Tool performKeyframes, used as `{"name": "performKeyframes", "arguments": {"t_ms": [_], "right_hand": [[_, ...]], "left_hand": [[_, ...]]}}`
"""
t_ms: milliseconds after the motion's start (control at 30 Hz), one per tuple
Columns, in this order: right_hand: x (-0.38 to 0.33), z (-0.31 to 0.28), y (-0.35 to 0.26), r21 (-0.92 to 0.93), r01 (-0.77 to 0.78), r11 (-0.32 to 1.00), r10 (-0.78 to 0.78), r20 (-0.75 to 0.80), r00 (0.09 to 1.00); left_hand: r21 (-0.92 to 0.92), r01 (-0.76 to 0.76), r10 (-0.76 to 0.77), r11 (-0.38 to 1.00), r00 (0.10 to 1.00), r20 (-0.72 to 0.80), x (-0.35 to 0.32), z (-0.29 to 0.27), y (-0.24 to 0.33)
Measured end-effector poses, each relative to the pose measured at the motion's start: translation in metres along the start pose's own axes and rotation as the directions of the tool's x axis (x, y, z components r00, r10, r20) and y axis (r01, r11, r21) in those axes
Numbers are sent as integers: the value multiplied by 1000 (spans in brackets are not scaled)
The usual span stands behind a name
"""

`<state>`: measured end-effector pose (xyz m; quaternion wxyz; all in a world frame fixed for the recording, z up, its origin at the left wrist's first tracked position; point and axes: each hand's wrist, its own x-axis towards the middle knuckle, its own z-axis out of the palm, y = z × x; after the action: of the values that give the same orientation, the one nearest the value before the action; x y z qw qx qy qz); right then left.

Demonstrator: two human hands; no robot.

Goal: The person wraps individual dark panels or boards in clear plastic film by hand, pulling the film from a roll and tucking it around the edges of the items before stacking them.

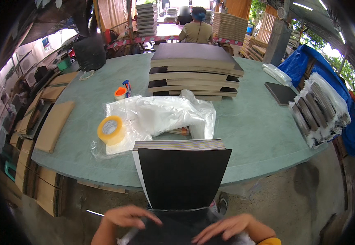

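Black and flat, the top sheet (183, 177) of a stack of boards overhung the near edge of the green counter (263, 130). Below it, the left hand (130, 216) and right hand (226, 228) lay spread, fingers loose, on a dark plastic-wrapped bundle (177, 230), gripping nothing. A yellow tape roll (111, 130) stood beside crumpled clear bags (165, 114).
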<state>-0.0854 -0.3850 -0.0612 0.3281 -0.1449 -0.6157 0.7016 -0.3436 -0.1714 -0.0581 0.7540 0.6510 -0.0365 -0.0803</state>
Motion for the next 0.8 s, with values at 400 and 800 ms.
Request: {"name": "performKeyframes", "arguments": {"t_ms": [400, 800], "right_hand": [[-79, 5, 161, 893, -298, 337, 941, -310, 135], [-114, -33, 307, 769, -223, 599, 801, -575, 168]], "left_hand": [[-344, 557, -645, 756, 542, -539, -25, 14, -255], [75, 623, -486, 779, 674, -556, 0, 16, -233]]}}
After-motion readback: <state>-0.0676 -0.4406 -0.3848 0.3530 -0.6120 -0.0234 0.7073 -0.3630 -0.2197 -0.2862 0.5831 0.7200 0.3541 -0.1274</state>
